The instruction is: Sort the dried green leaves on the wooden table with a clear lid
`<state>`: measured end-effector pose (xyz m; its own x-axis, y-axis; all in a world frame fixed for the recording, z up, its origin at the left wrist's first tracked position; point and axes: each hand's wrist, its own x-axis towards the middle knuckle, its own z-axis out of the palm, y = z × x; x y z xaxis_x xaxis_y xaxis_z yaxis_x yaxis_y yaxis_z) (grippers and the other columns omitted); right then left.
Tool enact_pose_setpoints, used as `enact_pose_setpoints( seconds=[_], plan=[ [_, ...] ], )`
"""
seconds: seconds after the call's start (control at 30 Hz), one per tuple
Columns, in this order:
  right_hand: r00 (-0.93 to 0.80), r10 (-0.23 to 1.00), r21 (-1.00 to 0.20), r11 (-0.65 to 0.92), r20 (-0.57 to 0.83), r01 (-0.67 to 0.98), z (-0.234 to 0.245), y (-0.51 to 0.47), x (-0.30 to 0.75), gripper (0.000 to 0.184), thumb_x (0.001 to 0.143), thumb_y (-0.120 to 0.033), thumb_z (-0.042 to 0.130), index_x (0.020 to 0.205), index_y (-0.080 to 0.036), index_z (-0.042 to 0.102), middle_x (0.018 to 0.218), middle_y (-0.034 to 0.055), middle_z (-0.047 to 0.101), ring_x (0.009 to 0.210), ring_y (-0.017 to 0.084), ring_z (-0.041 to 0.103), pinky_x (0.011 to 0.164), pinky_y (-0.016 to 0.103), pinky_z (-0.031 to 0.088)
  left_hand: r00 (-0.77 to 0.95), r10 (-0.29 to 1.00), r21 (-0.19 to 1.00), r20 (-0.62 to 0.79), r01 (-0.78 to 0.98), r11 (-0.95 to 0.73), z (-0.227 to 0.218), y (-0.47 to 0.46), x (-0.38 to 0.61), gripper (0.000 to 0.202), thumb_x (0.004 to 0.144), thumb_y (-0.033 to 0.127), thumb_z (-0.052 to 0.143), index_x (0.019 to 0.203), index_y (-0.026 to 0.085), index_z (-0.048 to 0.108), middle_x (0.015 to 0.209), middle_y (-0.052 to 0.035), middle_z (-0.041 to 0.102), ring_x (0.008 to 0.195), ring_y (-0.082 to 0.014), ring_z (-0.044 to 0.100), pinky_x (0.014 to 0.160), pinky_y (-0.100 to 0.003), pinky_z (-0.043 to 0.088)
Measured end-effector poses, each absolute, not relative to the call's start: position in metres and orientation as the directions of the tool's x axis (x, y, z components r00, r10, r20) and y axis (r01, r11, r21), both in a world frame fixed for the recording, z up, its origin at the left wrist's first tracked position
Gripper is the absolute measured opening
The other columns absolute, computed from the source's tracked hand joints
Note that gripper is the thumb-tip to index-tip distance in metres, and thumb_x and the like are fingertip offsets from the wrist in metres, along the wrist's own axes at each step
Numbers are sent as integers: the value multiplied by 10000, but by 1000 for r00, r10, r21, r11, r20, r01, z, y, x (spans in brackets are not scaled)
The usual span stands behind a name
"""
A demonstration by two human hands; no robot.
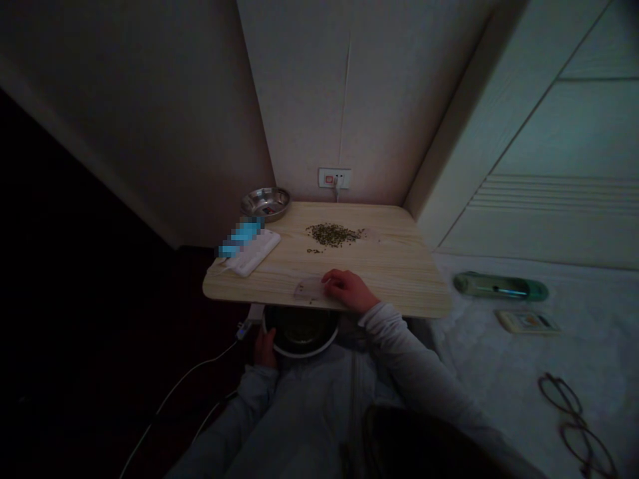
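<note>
My right hand (348, 289) is closed on a translucent, rounded flat piece (307, 288) resting at the near edge of the small wooden table (399, 283). A few small beans lie by that piece. Below the table edge, a dark-inside bowl with a white rim (299, 354) sits at my lap. My left hand (265, 348) grips its left side, thumb at the rim. The bowl's far part is hidden under the tabletop, and its contents are too dark to make out. Farther back on the table, a loose pile of small green beans (332, 234) is spread out.
A steel bowl (267, 201) stands at the table's back left corner, near a white power-strip-like device (255, 253) and a blurred blue screen (242, 238). On the white bedding at right lie a green bottle (499, 287), a phone-like item (528, 322) and glasses (574, 419). A cable (174, 387) hangs at left.
</note>
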<state>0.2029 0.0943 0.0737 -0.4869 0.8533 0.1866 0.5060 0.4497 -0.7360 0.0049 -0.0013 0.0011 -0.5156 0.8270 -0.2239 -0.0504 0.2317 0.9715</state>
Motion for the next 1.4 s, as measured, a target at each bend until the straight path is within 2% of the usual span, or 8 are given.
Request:
enact_pose_setpoints(
  seconds=[0.3,0.53,0.8,1.0,1.2,1.4],
  plan=[
    [-537,828,-727,467,160,504,72,95,203,187,648,-218,431,803,-162,521,587,-15,581,519,65,482,533,177,321,-492,848,979,-196,-48,199,-2,-1,3,64,560,171,442,513,178,485,764,-48,571,763,-163,508,705,-268,385],
    [-574,811,-779,431,113,456,73,95,204,177,640,-215,436,784,-149,516,573,-16,567,516,65,470,524,174,323,-520,820,968,-241,-72,239,-5,-1,4,141,589,194,432,672,146,536,823,-87,546,848,-201,477,742,-308,363],
    [-338,929,-828,305,151,470,69,95,204,210,660,-233,394,838,-159,478,594,-22,536,518,64,431,519,179,321,-496,846,969,-195,38,245,-2,-2,2,86,586,142,432,581,167,514,822,-57,566,823,-158,492,725,-242,372],
    [-366,915,-762,357,170,540,68,95,204,205,664,-232,394,835,-167,487,600,-21,543,519,67,432,524,185,308,-533,836,980,-131,58,191,-5,-1,3,103,575,143,441,584,177,538,766,-42,575,818,-164,495,747,-262,363],
    [-419,891,-738,401,175,543,70,95,205,200,666,-245,407,824,-171,505,596,-18,554,530,67,443,536,182,309,-510,838,972,-192,20,235,-4,0,2,156,558,105,425,625,152,558,813,-73,563,848,-187,481,763,-281,353],
    [-465,868,-731,430,173,530,74,93,203,188,650,-228,431,800,-164,525,553,-26,539,502,59,436,519,173,309,-498,846,968,-194,42,246,-4,-1,0,115,573,112,432,594,162,533,809,-58,567,827,-166,490,730,-256,371]
  ],
)
